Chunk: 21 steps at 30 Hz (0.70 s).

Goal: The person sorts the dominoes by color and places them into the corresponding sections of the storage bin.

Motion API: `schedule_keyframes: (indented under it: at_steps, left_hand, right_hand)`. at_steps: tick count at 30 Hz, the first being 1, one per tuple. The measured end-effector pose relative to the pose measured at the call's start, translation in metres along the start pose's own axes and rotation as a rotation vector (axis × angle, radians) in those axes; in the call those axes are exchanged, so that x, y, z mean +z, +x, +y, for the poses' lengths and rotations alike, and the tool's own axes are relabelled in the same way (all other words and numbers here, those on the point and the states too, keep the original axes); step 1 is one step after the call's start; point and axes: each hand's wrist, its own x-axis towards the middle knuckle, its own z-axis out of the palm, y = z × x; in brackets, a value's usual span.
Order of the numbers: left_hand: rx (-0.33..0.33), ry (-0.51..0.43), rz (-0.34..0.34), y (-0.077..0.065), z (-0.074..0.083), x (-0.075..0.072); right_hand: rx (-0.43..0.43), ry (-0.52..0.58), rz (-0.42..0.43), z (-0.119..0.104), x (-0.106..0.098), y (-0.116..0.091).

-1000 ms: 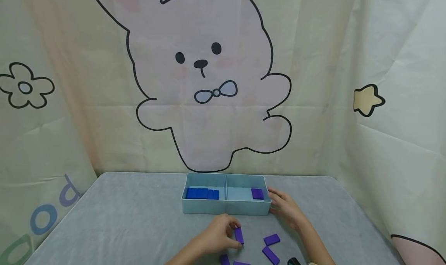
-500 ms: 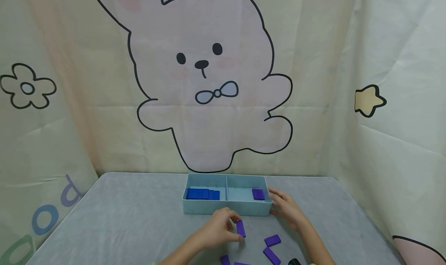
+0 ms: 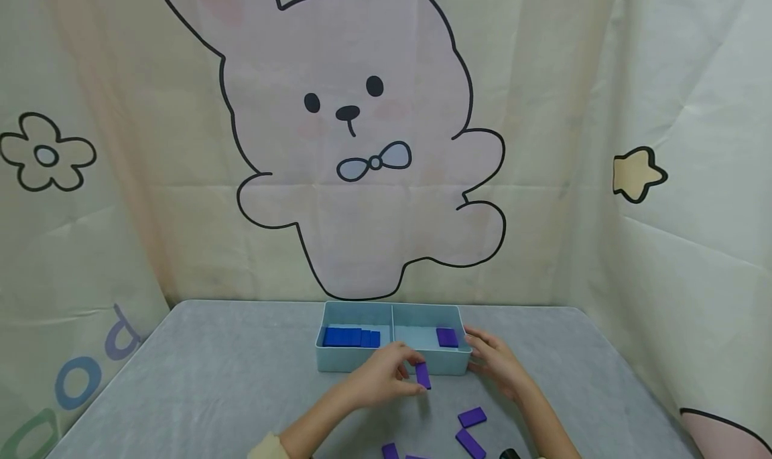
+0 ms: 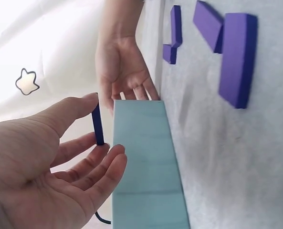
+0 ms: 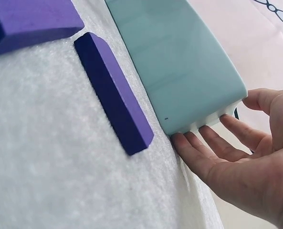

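Toward five o'clock of the box (image 3: pixel 344 360), the left hand (image 3: pixel 381 380) pinches a purple block (image 3: pixel 423 376) between thumb and fingertips; at three, the right hand (image 3: pixel 499 364) touches the box's end, fingers apart. Only the head view shows blue blocks (image 3: pixel 344 337) inside, toward nine.

Left forearm (image 3: pixel 322 419): slants up and rightward from the lower edge of the head view.
Left hand (image 3: pixel 386 375): raised, pinching between thumb and fingertip.
Left thumb (image 4: pixel 74 107): stretched out, almost straight.
Left fingers (image 4: pixel 105 183): the free ones loosely curved.
Right forearm (image 3: pixel 545 419): slants up and leftward.
Right hand (image 3: pixel 497 358): well apart from the left, palm facing it.
Right fingers (image 5: pixel 236 126): spread, slightly bent, tips in light contact.
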Motion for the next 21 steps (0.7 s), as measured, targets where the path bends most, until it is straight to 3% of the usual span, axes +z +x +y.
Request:
schedule_keyframes:
  at_steps: [2, 5, 21]
  left_hand:
    - [-0.019, -0.019, 0.001, -0.002, 0.015, -0.007]
    - [-0.031, -0.008, 0.002, 0.001, 0.022, -0.011]
    - [-0.048, 0.086, 0.067, 0.030, 0.018, -0.016]
  right_hand:
    - [0.001, 0.002, 0.001, 0.000, 0.000, 0.000]
    - [0.001, 0.005, 0.000, 0.000, 0.000, 0.000]
    - [-0.008, -0.001, -0.003, 0.002, 0.000, 0.000]
